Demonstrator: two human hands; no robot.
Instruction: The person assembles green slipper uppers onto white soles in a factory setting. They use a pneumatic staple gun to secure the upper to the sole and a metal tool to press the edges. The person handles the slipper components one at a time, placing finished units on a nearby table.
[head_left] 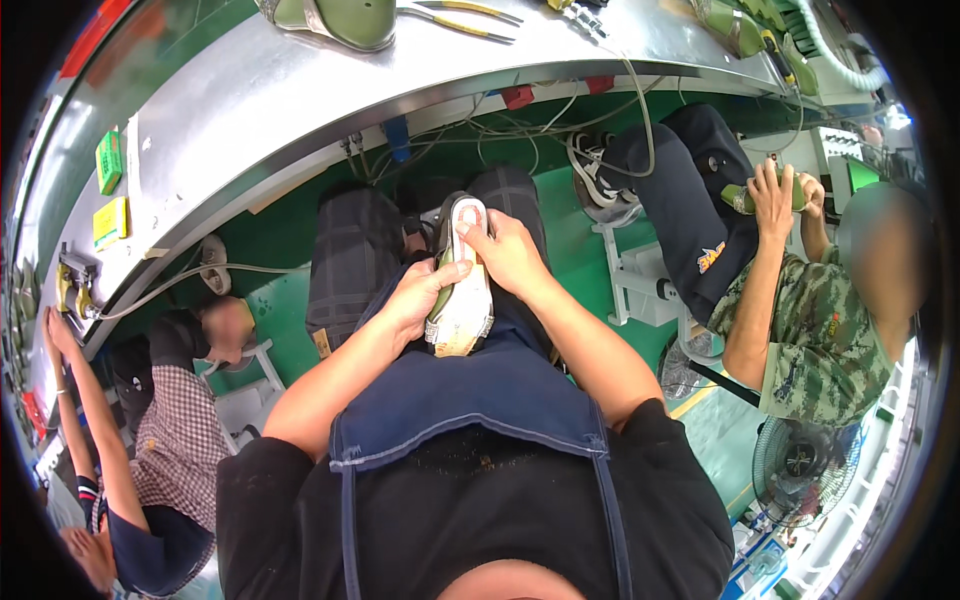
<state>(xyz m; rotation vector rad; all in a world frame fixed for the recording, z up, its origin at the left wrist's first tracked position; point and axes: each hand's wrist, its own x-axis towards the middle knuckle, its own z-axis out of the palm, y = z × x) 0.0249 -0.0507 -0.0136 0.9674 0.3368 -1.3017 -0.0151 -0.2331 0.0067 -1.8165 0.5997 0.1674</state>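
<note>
A green shoe [463, 305] with its pale underside turned up lies in my lap, over my blue apron [470, 400]. My left hand [420, 292] wraps its left side, the thumb lying across the white bottom. From the right, my right hand [512, 255] grips the same shoe farther up, its thumb pressed on the reddish patch near the far end. Both sets of fingers partly hide beneath the shoe.
A metal bench [250, 110] curves ahead, bearing another green shoe [350, 22], yellow-handled pliers [465, 22], a green box [109, 162] and a yellow box [111, 222]. Cables [510, 130] hang underneath. At right a co-worker handles a green shoe [740, 198]; another person sits left. A fan [800, 462] stands lower right.
</note>
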